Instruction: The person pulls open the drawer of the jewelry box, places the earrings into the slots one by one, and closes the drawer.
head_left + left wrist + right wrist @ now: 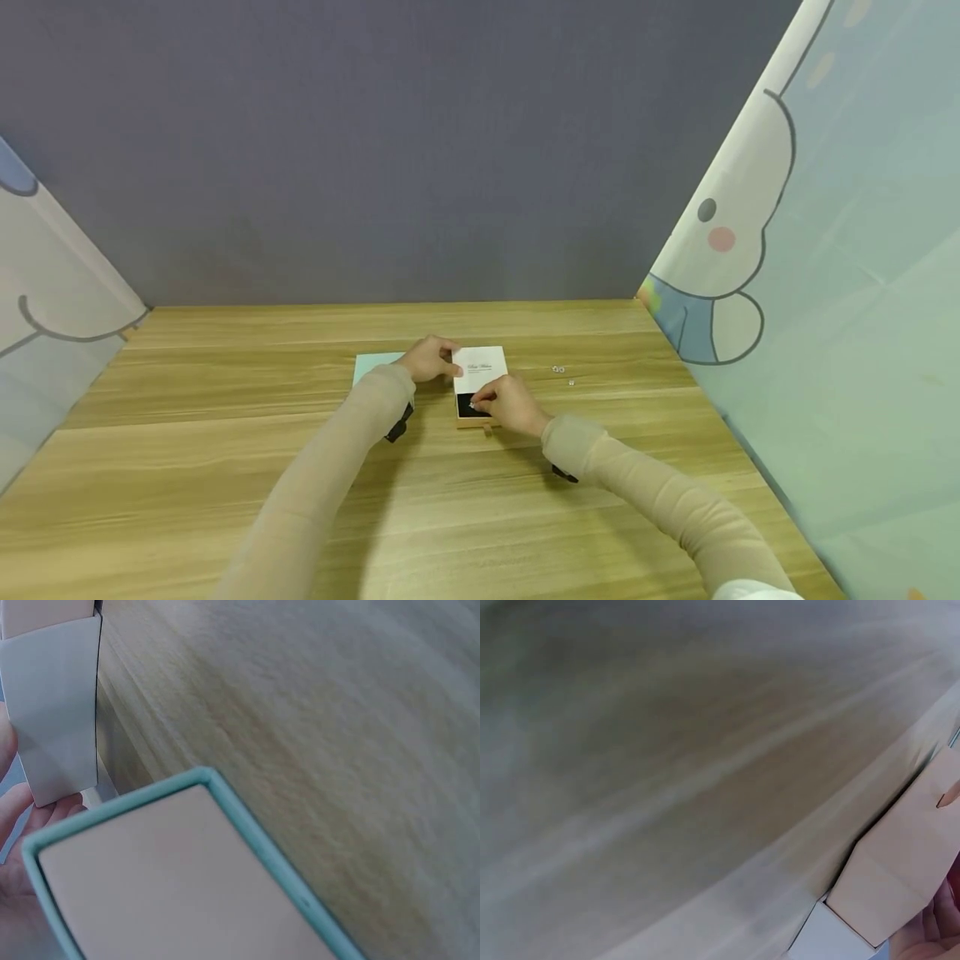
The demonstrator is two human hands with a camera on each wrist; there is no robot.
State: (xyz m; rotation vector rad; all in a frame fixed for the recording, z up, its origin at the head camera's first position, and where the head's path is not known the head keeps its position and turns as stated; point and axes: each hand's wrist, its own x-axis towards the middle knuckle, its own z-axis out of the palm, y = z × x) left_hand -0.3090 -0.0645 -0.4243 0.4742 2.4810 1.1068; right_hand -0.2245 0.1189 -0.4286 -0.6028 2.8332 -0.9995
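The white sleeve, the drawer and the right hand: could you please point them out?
White sleeve (480, 371), head view, printed top face.
Drawer (472, 422), head view, front panel.
Right hand (512, 404), head view, back of hand.

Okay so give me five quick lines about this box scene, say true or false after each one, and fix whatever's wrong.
1. The grip of the right hand pinches a small pale piece at the black lining. True.
2. The drawer is fully closed. False: it is pulled partly out toward the person.
3. A teal-edged box part lies left of the white sleeve. True.
4. The left hand holds the sleeve's right edge. False: it is at the left edge.
5. Loose pale pieces lie on the table, right of the sleeve. True.
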